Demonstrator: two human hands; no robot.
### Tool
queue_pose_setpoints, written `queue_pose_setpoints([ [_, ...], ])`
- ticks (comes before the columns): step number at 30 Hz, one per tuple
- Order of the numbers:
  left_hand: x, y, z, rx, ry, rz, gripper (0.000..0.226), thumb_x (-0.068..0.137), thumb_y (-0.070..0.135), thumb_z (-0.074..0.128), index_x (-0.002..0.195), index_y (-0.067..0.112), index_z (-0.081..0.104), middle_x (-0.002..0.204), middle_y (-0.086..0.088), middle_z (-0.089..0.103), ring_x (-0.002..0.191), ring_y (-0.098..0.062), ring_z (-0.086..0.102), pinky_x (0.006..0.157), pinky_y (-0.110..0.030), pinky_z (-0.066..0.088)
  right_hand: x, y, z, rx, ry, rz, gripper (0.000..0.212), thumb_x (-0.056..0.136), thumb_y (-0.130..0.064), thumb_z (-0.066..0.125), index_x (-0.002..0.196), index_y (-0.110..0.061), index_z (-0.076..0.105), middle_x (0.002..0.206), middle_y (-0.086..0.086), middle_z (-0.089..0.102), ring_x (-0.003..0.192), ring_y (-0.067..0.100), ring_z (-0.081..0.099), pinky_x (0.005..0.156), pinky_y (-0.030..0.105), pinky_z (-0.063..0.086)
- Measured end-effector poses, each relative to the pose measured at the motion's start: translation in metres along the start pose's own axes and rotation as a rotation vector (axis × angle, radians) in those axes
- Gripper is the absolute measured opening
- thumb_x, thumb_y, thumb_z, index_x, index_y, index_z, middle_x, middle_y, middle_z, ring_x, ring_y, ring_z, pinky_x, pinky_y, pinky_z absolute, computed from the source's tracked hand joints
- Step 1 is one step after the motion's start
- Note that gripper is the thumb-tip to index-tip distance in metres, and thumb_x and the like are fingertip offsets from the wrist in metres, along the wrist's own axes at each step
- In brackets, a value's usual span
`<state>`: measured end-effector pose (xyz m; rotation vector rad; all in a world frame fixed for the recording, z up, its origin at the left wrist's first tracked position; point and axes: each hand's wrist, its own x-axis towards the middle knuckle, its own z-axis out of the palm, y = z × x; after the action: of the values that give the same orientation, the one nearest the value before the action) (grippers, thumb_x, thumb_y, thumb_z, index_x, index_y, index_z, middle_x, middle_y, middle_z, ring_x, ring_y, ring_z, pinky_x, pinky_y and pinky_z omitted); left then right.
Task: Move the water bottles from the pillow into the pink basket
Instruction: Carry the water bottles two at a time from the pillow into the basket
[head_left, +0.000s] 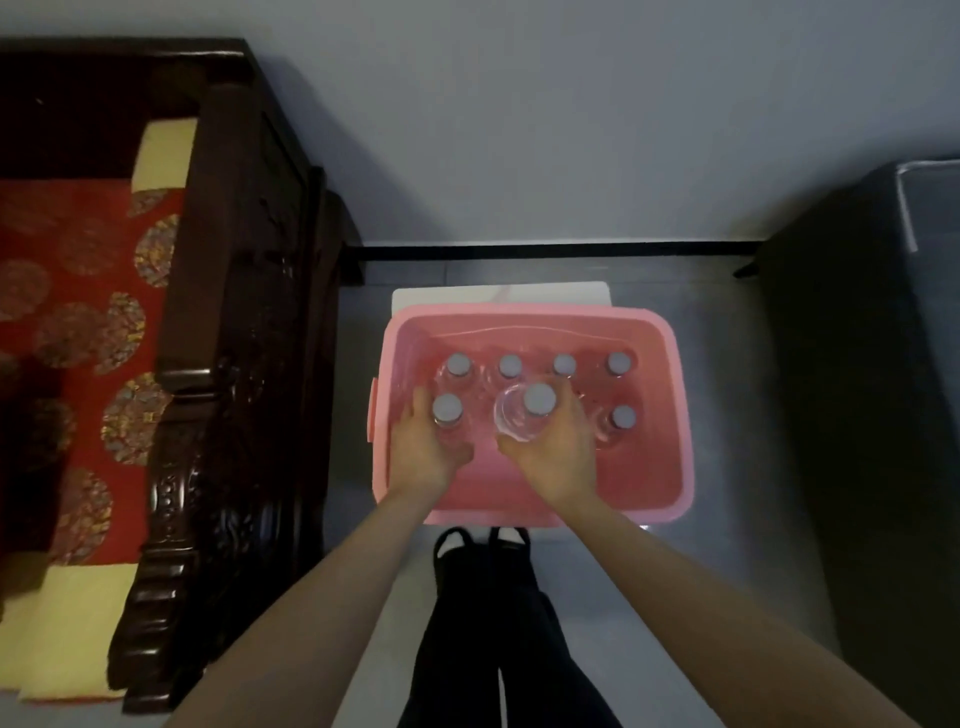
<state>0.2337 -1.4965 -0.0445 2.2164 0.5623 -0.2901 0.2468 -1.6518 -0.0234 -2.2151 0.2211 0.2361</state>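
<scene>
Seen from the head camera looking straight down, the pink basket (675, 415) stands on the grey floor (358, 415) just ahead of the person's feet, and its far edge lies over a white flat panel (498, 293). Seven clear water bottles with pale caps are inside it. Four stand upright in a row along the far wall: the back-left bottle (459, 365), the second back bottle (510, 366), the third back bottle (564, 364) and the back-right bottle (619, 363). Nearer the person, the front-right bottle (623, 417) stands upright by itself. The left hand (423, 449) reaches into the left side of the basket, and its grip is curled round the front-left bottle (448, 408), fingers on the left of the body and thumb on the right. The right hand (558, 452) has its grip wrapped round the middle bottle (540, 399), whose cap looks larger than the others and whose clear shoulder shows to the left of the fingers; whether its base touches the basket floor cannot be told. The two hands are close but apart. To the left stands a dark carved wooden seat (234, 312) carrying a red pillow (78, 312) with gold circles and yellow edging. A dark cabinet (857, 415) stands to the right. Black trousers (493, 623) show between the forearms.
</scene>
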Motion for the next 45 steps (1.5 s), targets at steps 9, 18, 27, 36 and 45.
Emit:
queue_pose_setpoints([
  [9,0.029,-0.017,0.032,-0.009,0.065,-0.155,0.059,0.059,0.009,0.078,0.110,0.016,0.049,0.115,-0.009,0.058,0.104,-0.031,0.057,0.082,-0.032,0.045,0.029,0.018,0.060,-0.061,-0.032,0.132,0.080,0.061,-0.023,0.079,0.133,-0.019,0.043,0.122,0.008,0.059,0.112,0.030,0.057,0.087,0.041,0.050],
  [18,0.050,-0.033,0.048,-0.081,0.055,-0.124,0.043,0.070,0.008,0.071,0.110,0.010,0.054,0.110,-0.014,0.058,0.101,-0.032,0.057,0.086,-0.031,0.041,0.038,0.046,0.077,-0.039,-0.067,0.117,0.052,0.064,-0.011,0.076,0.111,-0.011,0.055,0.108,0.009,0.058,0.099,0.029,0.057,0.079,0.034,0.042],
  [27,0.053,-0.032,0.038,-0.052,-0.047,-0.133,0.061,0.071,0.017,0.076,0.125,0.010,0.048,0.117,-0.015,0.056,0.108,-0.032,0.055,0.093,-0.032,0.042,0.042,0.049,0.074,-0.178,-0.212,0.071,0.058,0.072,-0.016,0.073,0.125,-0.012,0.051,0.121,0.012,0.052,0.109,0.034,0.056,0.084,0.040,0.048],
  [36,0.036,-0.024,0.010,0.348,-0.148,0.216,0.029,0.085,0.013,0.058,0.113,0.013,0.050,0.111,-0.012,0.059,0.091,-0.036,0.062,0.070,-0.039,0.045,0.035,0.038,0.044,-0.462,-0.188,-0.259,0.022,0.075,-0.015,0.068,0.096,-0.011,0.063,0.099,0.004,0.057,0.091,0.027,0.059,0.058,0.032,0.042],
  [45,0.041,-0.021,0.007,0.411,-0.155,0.281,0.024,0.085,0.013,0.058,0.108,0.011,0.052,0.106,-0.013,0.062,0.091,-0.040,0.063,0.069,-0.043,0.046,0.041,0.033,0.041,-0.510,-0.217,-0.219,0.029,0.076,-0.006,0.067,0.102,-0.010,0.057,0.108,0.008,0.052,0.097,0.031,0.055,0.066,0.037,0.045],
])
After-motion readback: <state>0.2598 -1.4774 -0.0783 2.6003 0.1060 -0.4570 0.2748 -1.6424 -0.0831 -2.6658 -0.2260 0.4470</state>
